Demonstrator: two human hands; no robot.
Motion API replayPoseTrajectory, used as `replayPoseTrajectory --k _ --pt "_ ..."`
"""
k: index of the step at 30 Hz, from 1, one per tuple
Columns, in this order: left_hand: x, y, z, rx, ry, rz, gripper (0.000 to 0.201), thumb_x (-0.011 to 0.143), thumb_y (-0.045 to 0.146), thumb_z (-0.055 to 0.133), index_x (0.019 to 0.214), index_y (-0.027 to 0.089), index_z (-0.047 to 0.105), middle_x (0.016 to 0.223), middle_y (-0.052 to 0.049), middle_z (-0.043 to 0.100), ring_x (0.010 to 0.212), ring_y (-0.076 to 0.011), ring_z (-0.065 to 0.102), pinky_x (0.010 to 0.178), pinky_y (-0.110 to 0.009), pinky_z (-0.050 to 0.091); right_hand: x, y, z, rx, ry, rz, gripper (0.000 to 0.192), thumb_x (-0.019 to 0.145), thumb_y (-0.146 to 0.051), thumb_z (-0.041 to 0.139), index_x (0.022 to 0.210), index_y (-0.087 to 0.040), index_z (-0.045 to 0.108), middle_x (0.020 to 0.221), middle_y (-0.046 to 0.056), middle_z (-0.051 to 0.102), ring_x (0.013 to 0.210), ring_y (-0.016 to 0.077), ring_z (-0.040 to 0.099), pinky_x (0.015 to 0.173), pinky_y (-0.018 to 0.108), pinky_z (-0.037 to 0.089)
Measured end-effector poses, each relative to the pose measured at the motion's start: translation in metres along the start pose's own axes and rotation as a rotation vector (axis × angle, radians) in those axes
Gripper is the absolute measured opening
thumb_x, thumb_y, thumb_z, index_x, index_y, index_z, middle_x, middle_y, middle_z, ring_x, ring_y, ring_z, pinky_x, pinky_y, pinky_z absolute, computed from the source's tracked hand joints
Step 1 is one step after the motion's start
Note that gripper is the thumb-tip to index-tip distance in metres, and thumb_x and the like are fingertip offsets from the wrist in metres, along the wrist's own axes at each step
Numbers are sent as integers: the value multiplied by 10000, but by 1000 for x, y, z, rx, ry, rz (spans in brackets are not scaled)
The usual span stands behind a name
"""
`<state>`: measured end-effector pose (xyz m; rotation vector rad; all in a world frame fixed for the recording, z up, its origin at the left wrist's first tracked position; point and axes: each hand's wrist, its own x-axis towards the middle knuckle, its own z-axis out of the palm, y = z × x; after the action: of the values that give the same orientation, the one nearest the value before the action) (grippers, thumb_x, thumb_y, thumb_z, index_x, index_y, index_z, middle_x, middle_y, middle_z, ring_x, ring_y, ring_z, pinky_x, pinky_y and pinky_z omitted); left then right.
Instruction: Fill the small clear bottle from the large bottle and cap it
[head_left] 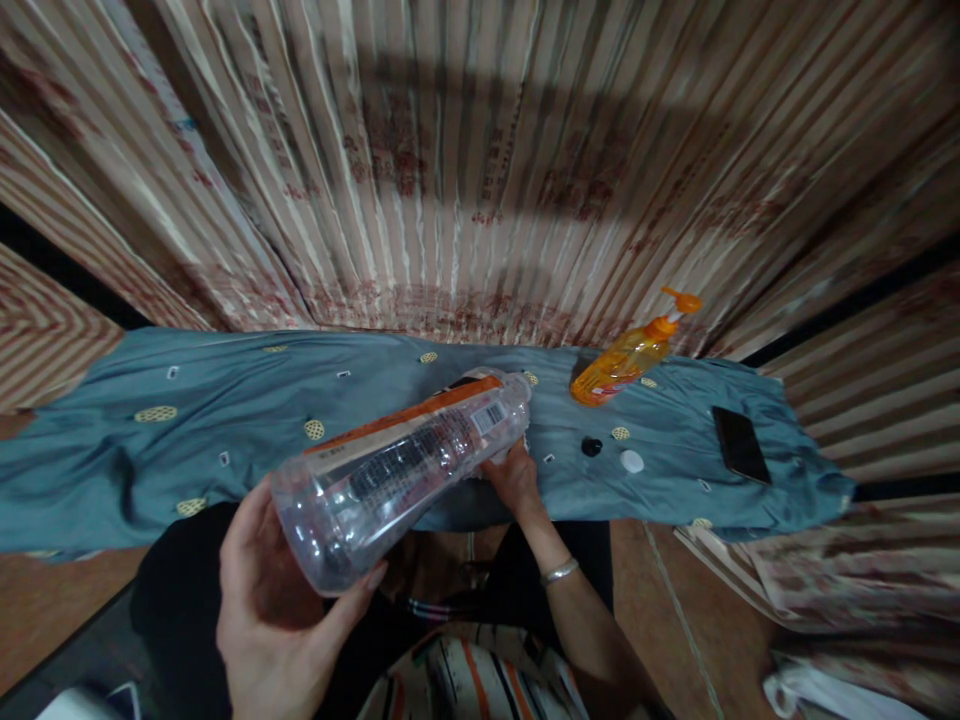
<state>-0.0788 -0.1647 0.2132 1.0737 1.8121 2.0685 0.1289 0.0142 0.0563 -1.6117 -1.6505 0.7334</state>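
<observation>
Clear ribbed plastic bottle [405, 465] held by left hand [277, 610], right hand [514, 475].

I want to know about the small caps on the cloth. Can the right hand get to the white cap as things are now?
Probably yes. The white cap lies in the open on the blue cloth, just beside the right hand, with nothing between them. But that hand is busy at the clear bottle, so it must let go first.
</observation>
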Motion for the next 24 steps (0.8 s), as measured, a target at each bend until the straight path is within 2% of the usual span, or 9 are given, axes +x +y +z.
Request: replayPoseTrajectory --k 6,9,12,16,21,24 --pt "0 0 -2 -4 20 -34 1017 472 323 1148 1437 422 845 1424 -21 861 1306 -387 838 1024 -450 758 0 3 -2 47 -14 -15 593 861 -325 857 1396 -134 688 1291 267 886 1224 435 881 1072 624 738" --pt "0 0 -1 3 17 -35 992 506 316 1132 1447 431 839 1432 -31 857 1325 -403 828 1053 -487 753 0 3 -3 29 -18 -2 588 861 -317 859 1393 -129 692 1286 269 885 1225 433 881 1071 615 739" --pt "-1 0 -1 -10 18 -34 997 491 315 1132 1437 454 849 1427 -15 858 1308 -387 834 1024 -450 757 0 3 -3 38 -14 -5 572 852 -316 863 1375 -153 700 1290 254 890 1220 429 882 1075 599 736" --pt "0 0 -1 -16 26 -42 1022 460 324 1152 1432 414 851 1426 -29 858 1296 -391 839 1004 -456 764 0 4 -1 58 2 -2 574 850 -306 868 1376 -149 699 1278 249 896 1210 421 884 1057 576 741" --pt "1 3 1 -35 15 -26 1017 475 265 1145 1432 453 860 1393 -1 876 1280 -327 844 997 -368 745 1 9 2 41 8 -34 584 864 -338 866 1387 -134 703 1287 265 887 1210 448 877 1050 644 736" --pt "1 3 3 -46 14 -26 1023 477 306 1147 1443 469 854 1402 10 876 1278 -317 842 994 -345 741 1 10 3 29 23 -50 582 868 -348 860 1384 -130 700 1285 273 883 1206 456 872 1043 660 734"
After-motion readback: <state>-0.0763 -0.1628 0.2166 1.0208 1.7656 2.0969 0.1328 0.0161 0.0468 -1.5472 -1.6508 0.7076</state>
